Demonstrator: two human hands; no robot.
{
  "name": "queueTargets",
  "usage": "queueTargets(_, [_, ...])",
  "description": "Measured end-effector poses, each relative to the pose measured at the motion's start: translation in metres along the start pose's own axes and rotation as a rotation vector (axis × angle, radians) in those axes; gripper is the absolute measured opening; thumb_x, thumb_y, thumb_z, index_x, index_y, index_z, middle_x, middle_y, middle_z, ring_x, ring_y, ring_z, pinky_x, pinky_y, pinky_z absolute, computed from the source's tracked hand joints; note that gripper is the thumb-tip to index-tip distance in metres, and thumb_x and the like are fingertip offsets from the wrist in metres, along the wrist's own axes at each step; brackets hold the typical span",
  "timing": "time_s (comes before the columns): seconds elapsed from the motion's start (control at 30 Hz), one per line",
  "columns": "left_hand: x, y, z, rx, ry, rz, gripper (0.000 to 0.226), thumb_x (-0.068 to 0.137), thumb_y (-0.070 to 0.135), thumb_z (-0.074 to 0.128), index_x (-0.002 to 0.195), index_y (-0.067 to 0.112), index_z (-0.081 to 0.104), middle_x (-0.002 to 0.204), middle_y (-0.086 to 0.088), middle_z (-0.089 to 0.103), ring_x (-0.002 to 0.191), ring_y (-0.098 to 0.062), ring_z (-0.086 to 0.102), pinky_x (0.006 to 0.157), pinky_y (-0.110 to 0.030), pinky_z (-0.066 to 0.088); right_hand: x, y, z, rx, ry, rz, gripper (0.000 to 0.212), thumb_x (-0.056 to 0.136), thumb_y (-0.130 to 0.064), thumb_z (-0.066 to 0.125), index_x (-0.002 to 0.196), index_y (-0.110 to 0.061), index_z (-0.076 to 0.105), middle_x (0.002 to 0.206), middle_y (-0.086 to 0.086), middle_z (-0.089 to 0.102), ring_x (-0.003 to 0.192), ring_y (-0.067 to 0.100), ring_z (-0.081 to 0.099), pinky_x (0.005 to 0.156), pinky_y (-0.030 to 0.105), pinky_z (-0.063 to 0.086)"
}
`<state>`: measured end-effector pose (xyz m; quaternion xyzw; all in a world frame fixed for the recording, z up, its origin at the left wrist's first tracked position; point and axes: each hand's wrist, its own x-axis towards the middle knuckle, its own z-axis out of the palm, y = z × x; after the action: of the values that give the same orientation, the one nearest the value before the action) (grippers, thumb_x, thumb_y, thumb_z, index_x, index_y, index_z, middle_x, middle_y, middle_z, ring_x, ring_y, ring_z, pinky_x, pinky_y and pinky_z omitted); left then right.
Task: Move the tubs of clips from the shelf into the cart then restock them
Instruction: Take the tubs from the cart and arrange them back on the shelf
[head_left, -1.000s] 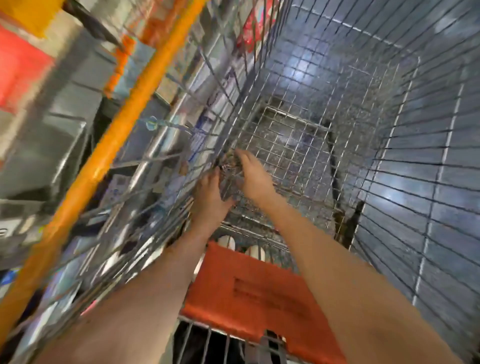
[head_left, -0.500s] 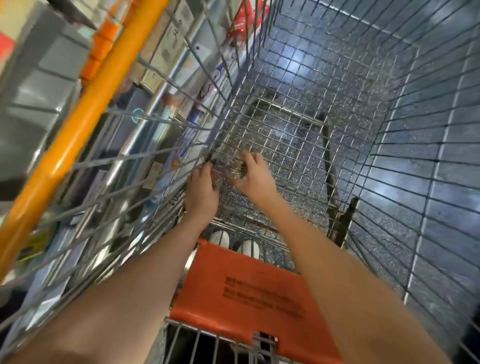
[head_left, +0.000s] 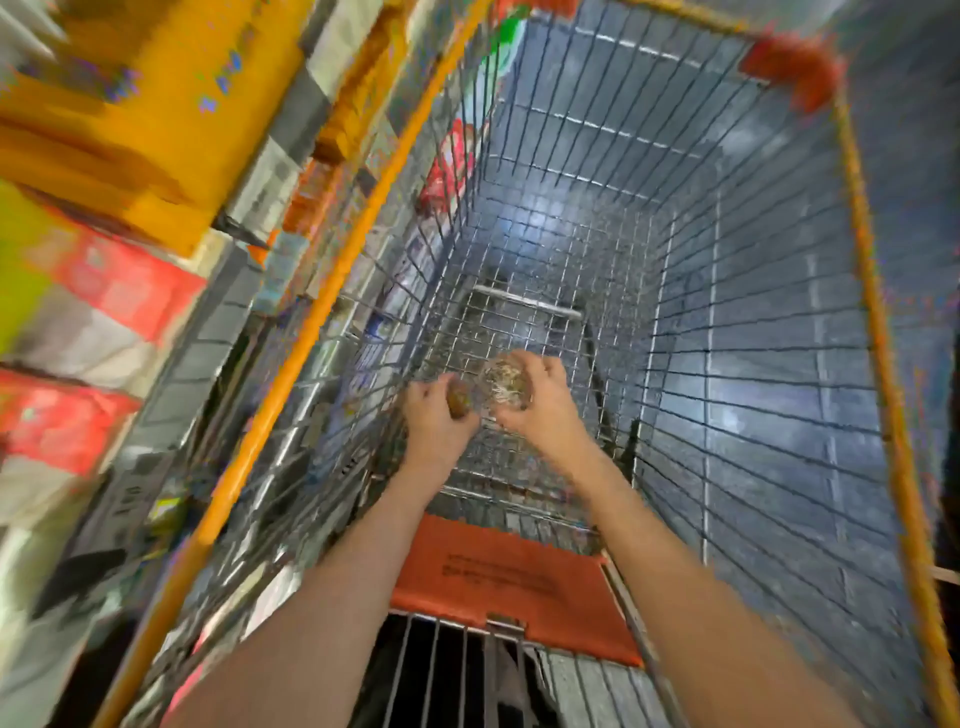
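Note:
Both my arms reach down into the wire shopping cart (head_left: 753, 332). My right hand (head_left: 540, 410) grips a clear round tub of clips (head_left: 505, 383), its top facing me. My left hand (head_left: 434, 415) holds a smaller brownish tub (head_left: 459, 402) just to the left of it. Both tubs are above the cart's mesh floor (head_left: 514, 322), near its rear left corner. The frame is blurred, so the tubs' contents show only as a pale tangle.
An orange child-seat flap (head_left: 514, 582) lies folded at the cart's near end. The cart's orange rim (head_left: 291, 364) runs along the left side, close to store shelves (head_left: 104, 291) with red and yellow packages. Grey tiled floor shows through the mesh.
Both hands have lifted from the cart's floor corner, now each holding a tub turned toward me. The camera has swung, showing more of the cart's rim and shelves.

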<state>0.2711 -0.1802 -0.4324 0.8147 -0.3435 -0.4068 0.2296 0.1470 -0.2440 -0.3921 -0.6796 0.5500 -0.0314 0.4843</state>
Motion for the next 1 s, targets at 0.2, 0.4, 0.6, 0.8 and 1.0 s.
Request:
queueTargets(0.2, [-0.041, 0.059, -0.051, -0.187, -0.111, 0.148, 0.045, 0.079, 0.024, 0.073, 0.116, 0.021, 0.047, 0.117, -0.001, 0.046, 0.107, -0.013, 0.049, 0.093, -0.028, 0.043, -0.047, -0.064, -0.065, 0.041, 0.070, -0.052, 0.073, 0.076, -0.009, 0.074, 0.138, -0.019, 0.037, 0.132, 0.005, 0.031, 0.098, 0.004, 0.046, 0.081, -0.002, 0.034])
queueTargets(0.4, [-0.082, 0.108, -0.097, -0.322, -0.075, 0.214, 0.039, 0.078, 0.025, 0.075, 0.100, 0.028, 0.043, 0.104, 0.001, 0.063, 0.098, -0.018, 0.061, 0.085, -0.035, 0.048, -0.104, -0.116, -0.114, -0.027, 0.124, -0.218, 0.072, 0.079, -0.021, 0.073, 0.141, -0.021, 0.035, 0.127, 0.000, 0.037, 0.107, 0.011, 0.045, 0.088, 0.011, 0.037])
queueTargets(0.6, [-0.134, 0.127, -0.129, -0.307, 0.026, 0.256, 0.042, 0.079, 0.032, 0.072, 0.103, 0.033, 0.038, 0.101, 0.001, 0.059, 0.095, -0.021, 0.059, 0.086, -0.040, 0.047, -0.148, -0.149, -0.143, -0.125, 0.061, -0.418, 0.066, 0.081, -0.021, 0.072, 0.137, -0.022, 0.037, 0.126, -0.001, 0.043, 0.107, 0.007, 0.044, 0.082, 0.000, 0.029])
queueTargets(0.8, [-0.221, 0.126, -0.154, -0.264, 0.174, 0.290, 0.037, 0.087, 0.027, 0.064, 0.116, 0.022, 0.040, 0.105, 0.012, 0.046, 0.097, -0.013, 0.047, 0.074, -0.023, 0.036, -0.201, -0.169, -0.148, -0.162, 0.006, -0.576, 0.072, 0.077, -0.026, 0.074, 0.137, -0.023, 0.036, 0.131, -0.004, 0.047, 0.123, 0.010, 0.042, 0.096, 0.016, 0.032])
queueTargets(1.0, [-0.310, 0.115, -0.199, -0.268, 0.369, 0.324, 0.039, 0.080, 0.030, 0.072, 0.106, 0.033, 0.044, 0.120, 0.001, 0.047, 0.094, -0.030, 0.063, 0.078, -0.050, 0.055, -0.249, -0.200, -0.135, -0.266, -0.125, -0.764, 0.073, 0.079, -0.023, 0.071, 0.141, -0.028, 0.033, 0.135, 0.004, 0.041, 0.126, 0.016, 0.034, 0.100, 0.023, 0.030])
